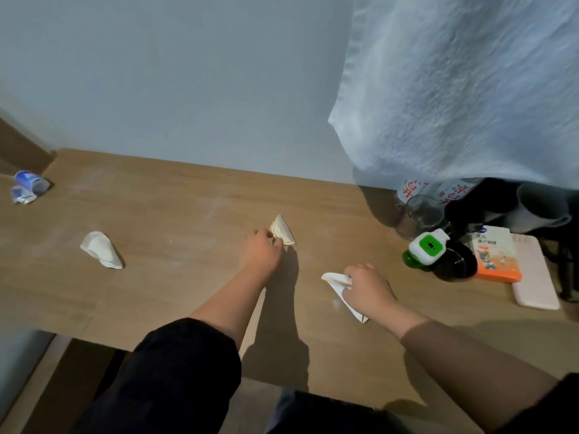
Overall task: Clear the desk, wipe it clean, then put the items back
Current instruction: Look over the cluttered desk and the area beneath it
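The job looks like it is only at the start, in the clearing part. The left hand (261,252) reaches out over the middle of the bench (175,198), and its curled fingers pinch a squashed paper cup (283,233) that sits on the wood. The right hand (366,286) is nearer the person, and its fingers are closed around a folded white paper (336,285) that lies on the bench. More rubbish waits to be picked up: a crumpled white cup (100,250) lies well off to the left, and a crushed blue can (29,184) sits at the far left corner. At the right end a green and white gadget (427,247), an orange box (496,255), a clear glass (419,214) and a flat pink pad (532,274) stand close together, partly under a hanging white cloth (454,89). The wood shows pale dusty smears, so it seems no wiping has been done yet. Clearing the rest, wiping, and putting things back are all left to do.
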Available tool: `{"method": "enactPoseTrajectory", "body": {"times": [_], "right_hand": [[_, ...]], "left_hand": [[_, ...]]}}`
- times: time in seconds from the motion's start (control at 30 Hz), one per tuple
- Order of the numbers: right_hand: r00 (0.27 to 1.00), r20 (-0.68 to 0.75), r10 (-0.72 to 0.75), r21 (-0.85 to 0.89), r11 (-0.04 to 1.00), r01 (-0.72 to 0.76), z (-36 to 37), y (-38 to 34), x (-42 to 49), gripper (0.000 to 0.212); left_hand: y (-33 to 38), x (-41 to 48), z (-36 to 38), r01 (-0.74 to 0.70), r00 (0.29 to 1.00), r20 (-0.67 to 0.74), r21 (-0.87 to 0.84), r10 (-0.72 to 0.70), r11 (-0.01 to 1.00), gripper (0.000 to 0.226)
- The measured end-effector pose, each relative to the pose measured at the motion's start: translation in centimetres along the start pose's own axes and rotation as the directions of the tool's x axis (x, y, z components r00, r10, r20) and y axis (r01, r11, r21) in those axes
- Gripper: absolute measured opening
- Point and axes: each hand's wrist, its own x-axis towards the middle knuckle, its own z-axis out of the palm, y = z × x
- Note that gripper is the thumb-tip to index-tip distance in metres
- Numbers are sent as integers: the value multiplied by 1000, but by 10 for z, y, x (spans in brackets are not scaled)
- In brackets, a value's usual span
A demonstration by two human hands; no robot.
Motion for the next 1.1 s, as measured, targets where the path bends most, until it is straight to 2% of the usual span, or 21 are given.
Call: {"method": "enactPoseTrajectory", "body": {"times": [0.13, 0.33, 0.43, 0.53, 0.6, 0.73, 0.93, 1.1], "right_hand": [[988, -152, 43, 76, 997, -32, -10, -14, 14, 10], [969, -240, 63, 122, 992, -34, -20, -29, 26, 7], [963, -258, 75, 141, 989, -40, -22, -33, 28, 11], [956, -280, 91, 155, 987, -48, -24, -34, 29, 14], [951, -292, 98, 178, 983, -46, -25, -34, 30, 13], [944, -310, 110, 202, 978, -47, -27, -34, 31, 10], [919, -359, 163, 201, 975, -94, -29, -28, 25, 12], [927, -355, 121, 164, 984, -66, -42, -16, 5, 16]], "left_hand": [[8, 26, -6, 61, 997, 49, -51, -58, 997, 39], [19, 41, -6, 63, 995, 84, -22, -61, 998, 45], [20, 45, -7, 52, 993, 109, 6, -52, 999, 36], [21, 45, -7, 22, 990, 139, -48, -16, 999, 23], [19, 44, -8, -12, 991, 130, -117, 27, 993, 7], [16, 39, -12, -54, 988, 127, -237, 86, 970, 29], [12, 27, -21, -106, 984, 110, -282, 142, 953, 28], [24, 0, -21, -208, 972, 62, -205, 225, 956, 17]]}}
